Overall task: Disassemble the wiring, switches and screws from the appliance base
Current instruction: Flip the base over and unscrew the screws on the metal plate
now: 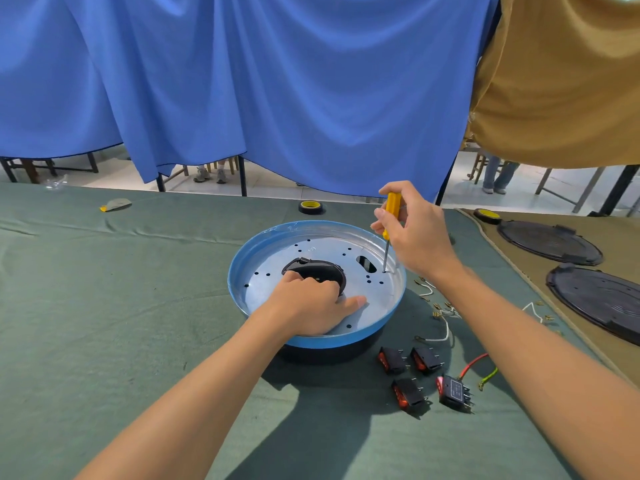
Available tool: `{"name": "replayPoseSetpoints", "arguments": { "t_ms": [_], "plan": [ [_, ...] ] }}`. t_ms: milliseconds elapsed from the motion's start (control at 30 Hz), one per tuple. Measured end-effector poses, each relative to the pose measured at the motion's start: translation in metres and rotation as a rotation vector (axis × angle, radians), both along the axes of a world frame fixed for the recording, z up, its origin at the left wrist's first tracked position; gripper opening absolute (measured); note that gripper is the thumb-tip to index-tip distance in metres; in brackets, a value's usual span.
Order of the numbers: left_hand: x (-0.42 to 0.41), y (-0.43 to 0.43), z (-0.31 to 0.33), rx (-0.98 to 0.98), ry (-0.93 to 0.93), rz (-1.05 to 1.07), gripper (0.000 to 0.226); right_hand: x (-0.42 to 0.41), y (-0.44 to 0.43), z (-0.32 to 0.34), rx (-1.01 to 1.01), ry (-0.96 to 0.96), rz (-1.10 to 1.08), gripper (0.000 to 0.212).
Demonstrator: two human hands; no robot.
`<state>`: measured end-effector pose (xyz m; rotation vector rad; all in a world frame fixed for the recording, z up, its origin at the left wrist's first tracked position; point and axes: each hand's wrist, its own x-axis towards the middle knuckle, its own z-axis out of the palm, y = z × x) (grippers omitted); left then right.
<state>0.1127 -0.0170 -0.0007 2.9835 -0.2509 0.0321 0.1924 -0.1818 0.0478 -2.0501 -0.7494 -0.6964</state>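
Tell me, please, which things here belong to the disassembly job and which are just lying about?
Job: appliance base; black centre piece under the left hand's curled fingers; screwdriver in the right hand, tip in a base hole; four switches on the cloth; loose wires.
Lying about: two tape rolls; two black discs; grey scrap; blue curtain.

The person's two arms are showing bare in the lower half of the frame, uncovered from the frame edge up to the wrists. The left forearm (207,386) is coming in from the lower left and ending in the left hand (308,306) near the centre. The right forearm (519,330) is coming in from the lower right edge, ending in the right hand (415,233) just right of centre. A short fingernail is showing on the left thumb.
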Motion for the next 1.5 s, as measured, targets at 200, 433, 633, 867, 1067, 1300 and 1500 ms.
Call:
{"name": "replayPoseSetpoints", "arguments": {
  "t_ms": [200, 433, 633, 867, 1067, 1300, 1500],
  "plan": [
    [-0.001, 0.0, 0.0, -0.008, -0.008, 0.013, 0.068, -0.002, 0.0, -0.016, -0.171, 0.039, -0.021, 0.017],
    [-0.004, 0.001, 0.001, -0.03, -0.017, 0.012, 0.064, -0.005, -0.003, -0.015, -0.281, 0.135, -0.022, 0.014],
    [-0.006, 0.005, -0.002, -0.072, -0.033, 0.027, 0.061, -0.01, -0.002, 0.019, 0.043, 0.039, 0.001, 0.024],
    [0.001, 0.001, 0.008, -0.129, -0.183, 0.055, 0.045, 0.009, -0.022, 0.041, 0.123, 0.428, -0.269, 0.028],
    [-0.001, 0.022, 0.026, -0.171, -0.447, 0.321, 0.035, 0.005, -0.028, -0.007, -0.185, 0.929, -0.225, 0.037],
    [-0.011, 0.067, 0.014, -0.731, -0.058, 0.816, 0.053, 0.004, -0.021, -0.019, 0.041, 1.149, -0.067, 0.014],
    [-0.007, 0.071, 0.003, -1.02, -0.095, 0.807, 0.027, 0.002, -0.011, -0.018, 0.101, 1.085, -0.07, 0.025]
  ]
}}
